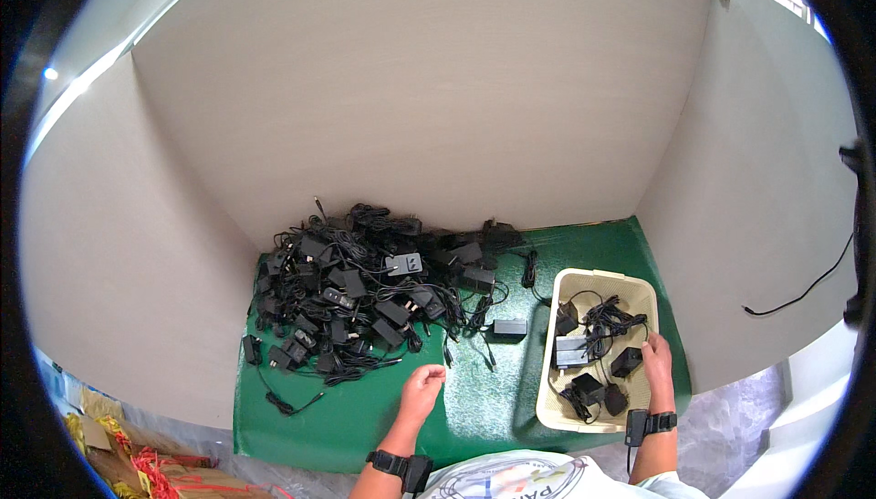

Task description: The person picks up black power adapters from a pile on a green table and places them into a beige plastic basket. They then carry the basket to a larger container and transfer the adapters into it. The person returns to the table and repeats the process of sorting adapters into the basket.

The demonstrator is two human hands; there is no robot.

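A big tangled pile of black power adapters (365, 294) with cords lies on the left half of a green mat (484, 399). One adapter (509, 327) sits apart, between the pile and a cream plastic basket (639, 291) on the right. The basket holds several black adapters (593, 335). My right hand (657, 362) reaches into the basket's right side, fingers down by an adapter (626, 361); whether it grips it I cannot tell. Over the mat near the front, my left hand (423, 389) hovers, fingers loosely curled and holding nothing. Both wrists wear black bands.
Tall beige panels (429, 79) wall the mat at the back and both sides. A black cable (803, 289) runs along the right panel. Cardboard and red-yellow strips (137, 462) lie on the floor at lower left.
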